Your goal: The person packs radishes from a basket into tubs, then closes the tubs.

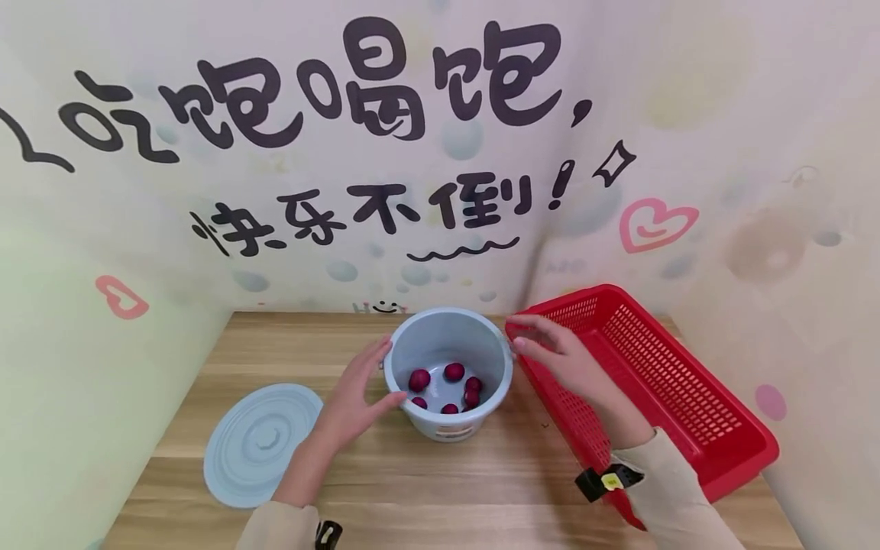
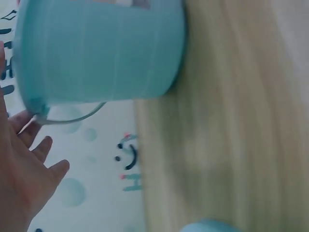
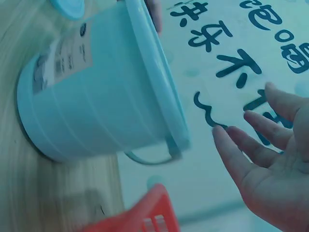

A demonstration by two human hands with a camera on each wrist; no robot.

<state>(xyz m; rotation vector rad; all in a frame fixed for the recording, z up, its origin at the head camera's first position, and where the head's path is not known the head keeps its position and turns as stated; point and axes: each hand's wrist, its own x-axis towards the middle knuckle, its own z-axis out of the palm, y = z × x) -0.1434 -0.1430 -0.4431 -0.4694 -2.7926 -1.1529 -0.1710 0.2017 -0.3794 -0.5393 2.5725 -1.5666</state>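
A light blue plastic bucket [image 1: 447,336] stands upright on the table, its top uncovered. Several dark red round fruits [image 1: 454,372], plum-like, lie at its bottom. My left hand [image 1: 354,397] is at the bucket's left side, fingertips right at the rim and handle joint, thumb stretched toward the front rim. On the other side, my right hand [image 1: 567,367] hovers with spread, relaxed fingers just off the rim; a gap shows between them in the right wrist view. The wire handle [image 2: 77,118] hangs down behind the bucket.
Left of the bucket, a round light blue lid [image 1: 264,439] lies flat on the wooden table [image 1: 440,496]. A red perforated plastic basket [image 1: 653,351] sits at the right, under my right forearm. A wall [image 1: 330,283] with black lettering rises behind.
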